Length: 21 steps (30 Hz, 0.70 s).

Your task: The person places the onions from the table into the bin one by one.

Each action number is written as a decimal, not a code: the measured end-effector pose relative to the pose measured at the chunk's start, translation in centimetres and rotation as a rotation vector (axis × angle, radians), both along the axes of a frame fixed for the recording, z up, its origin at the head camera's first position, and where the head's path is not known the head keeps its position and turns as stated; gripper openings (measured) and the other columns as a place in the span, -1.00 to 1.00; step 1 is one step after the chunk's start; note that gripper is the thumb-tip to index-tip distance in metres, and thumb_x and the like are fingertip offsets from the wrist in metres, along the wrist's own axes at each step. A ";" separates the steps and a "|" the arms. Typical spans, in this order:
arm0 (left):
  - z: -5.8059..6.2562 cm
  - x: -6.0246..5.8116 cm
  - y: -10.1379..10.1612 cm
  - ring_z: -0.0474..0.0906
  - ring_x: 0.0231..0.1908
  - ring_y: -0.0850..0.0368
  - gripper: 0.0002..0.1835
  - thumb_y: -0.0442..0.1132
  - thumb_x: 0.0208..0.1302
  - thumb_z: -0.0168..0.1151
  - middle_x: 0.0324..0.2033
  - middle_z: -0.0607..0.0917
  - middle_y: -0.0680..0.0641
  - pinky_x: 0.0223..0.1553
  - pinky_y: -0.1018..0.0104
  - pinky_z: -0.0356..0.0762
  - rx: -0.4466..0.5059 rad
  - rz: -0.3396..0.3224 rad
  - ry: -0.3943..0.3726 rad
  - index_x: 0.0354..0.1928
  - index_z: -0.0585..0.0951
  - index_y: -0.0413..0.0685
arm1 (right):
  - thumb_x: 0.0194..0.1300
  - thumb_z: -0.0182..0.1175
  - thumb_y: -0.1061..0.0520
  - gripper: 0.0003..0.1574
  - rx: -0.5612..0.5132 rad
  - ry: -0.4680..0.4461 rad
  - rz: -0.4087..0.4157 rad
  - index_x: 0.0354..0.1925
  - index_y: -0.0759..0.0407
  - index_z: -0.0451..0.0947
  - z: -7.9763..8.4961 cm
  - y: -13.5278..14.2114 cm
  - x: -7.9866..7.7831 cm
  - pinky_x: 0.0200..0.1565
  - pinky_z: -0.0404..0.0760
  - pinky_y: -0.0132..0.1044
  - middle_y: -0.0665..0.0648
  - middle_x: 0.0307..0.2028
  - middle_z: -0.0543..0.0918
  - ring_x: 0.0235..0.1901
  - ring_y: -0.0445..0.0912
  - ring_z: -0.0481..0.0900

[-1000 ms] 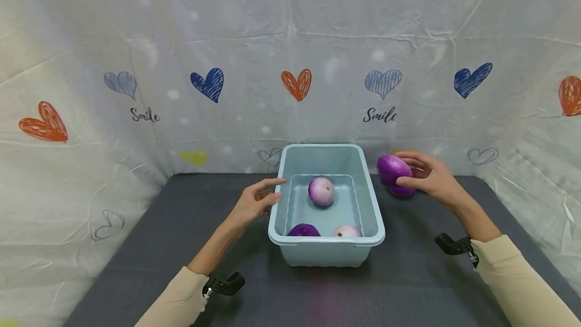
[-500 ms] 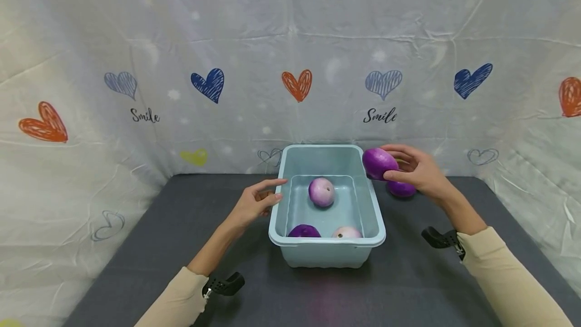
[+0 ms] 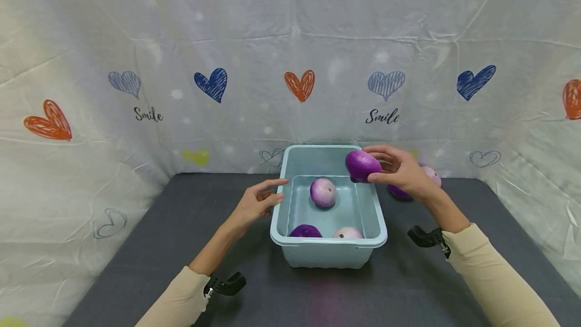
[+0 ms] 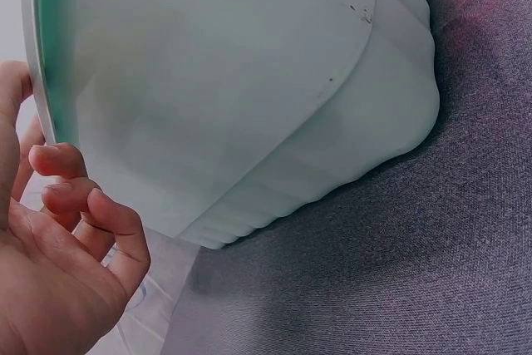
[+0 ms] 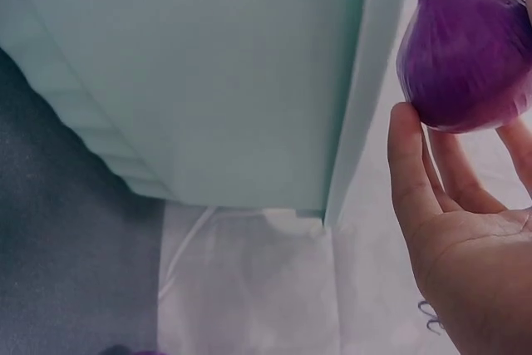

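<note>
My right hand (image 3: 403, 173) holds a purple onion (image 3: 362, 166) above the right side of a pale blue plastic bin (image 3: 333, 241). In the right wrist view, fingertips support the onion (image 5: 467, 54), whose pointed end shows, beside the bin's rim (image 5: 366, 81). My left hand (image 3: 255, 201) pinches the bin's left rim, index finger over it and thumb against it. Its other fingers curl beside the outer wall in the left wrist view. Inside the bin lie a pale purple-and-white onion (image 3: 323, 193), a dark purple onion (image 3: 306, 231) and a whitish onion (image 3: 348, 232), the last two partly hidden by the front rim.
Behind my right hand, on the dark table (image 3: 218, 246), are another purple onion (image 3: 399, 194) and a paler one (image 3: 432, 174), both partly covered by the hand. A white curtain (image 3: 254, 39) printed with hearts hangs at the table's back edge.
My right hand has carried the purple onion leftward from beside the bin to over its right side. A paler onion behind the hand has come into view. The left hand stays at the rim.
</note>
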<state>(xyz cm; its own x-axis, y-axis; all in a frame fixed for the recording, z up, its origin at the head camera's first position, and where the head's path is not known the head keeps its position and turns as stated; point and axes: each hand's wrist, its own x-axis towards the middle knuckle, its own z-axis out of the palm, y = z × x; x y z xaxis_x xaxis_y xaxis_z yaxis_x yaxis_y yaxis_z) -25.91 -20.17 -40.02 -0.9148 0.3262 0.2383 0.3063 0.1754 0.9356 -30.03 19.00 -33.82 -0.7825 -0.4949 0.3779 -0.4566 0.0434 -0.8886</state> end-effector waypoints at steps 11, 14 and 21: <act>-0.2 0.0 0.2 0.21 -0.58 0.17 -0.54 -0.23 0.49 0.24 -0.59 0.33 -0.04 -0.47 0.28 0.28 -0.002 -0.001 0.000 0.37 0.53 -0.13 | 0.34 0.33 0.35 -0.32 -0.026 -0.031 0.034 0.38 0.33 0.39 -0.7 0.4 0.0 0.07 0.58 -0.10 0.33 0.25 0.50 0.21 0.25 0.50; -0.2 0.0 0.1 0.21 -0.59 0.17 -0.53 -0.23 0.48 0.24 -0.60 0.31 -0.03 -0.47 0.27 0.28 -0.003 -0.002 0.005 0.37 0.52 -0.14 | 0.37 0.33 0.29 -0.36 0.007 -0.032 -0.031 0.36 0.30 0.41 -0.9 1.2 0.0 0.07 0.58 -0.16 0.36 0.25 0.49 0.20 0.25 0.51; -0.1 0.0 0.0 0.21 -0.59 0.15 -0.55 -0.22 0.48 0.24 -0.59 0.34 -0.05 -0.47 0.29 0.28 0.000 0.002 0.001 0.36 0.54 -0.07 | 0.42 0.31 0.22 -0.43 0.053 -0.049 -0.122 0.34 0.23 0.45 -1.4 3.4 0.3 0.07 0.56 -0.24 0.27 0.24 0.52 0.20 0.12 0.55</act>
<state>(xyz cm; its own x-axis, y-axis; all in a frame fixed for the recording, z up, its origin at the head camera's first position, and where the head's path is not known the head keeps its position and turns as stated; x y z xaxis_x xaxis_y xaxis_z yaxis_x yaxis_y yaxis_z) -25.92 -20.12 -40.10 -0.9150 0.3247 0.2395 0.3073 0.1759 0.9352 -29.77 22.45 -35.21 -0.8551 -0.4130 0.3135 -0.4010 0.1433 -0.9048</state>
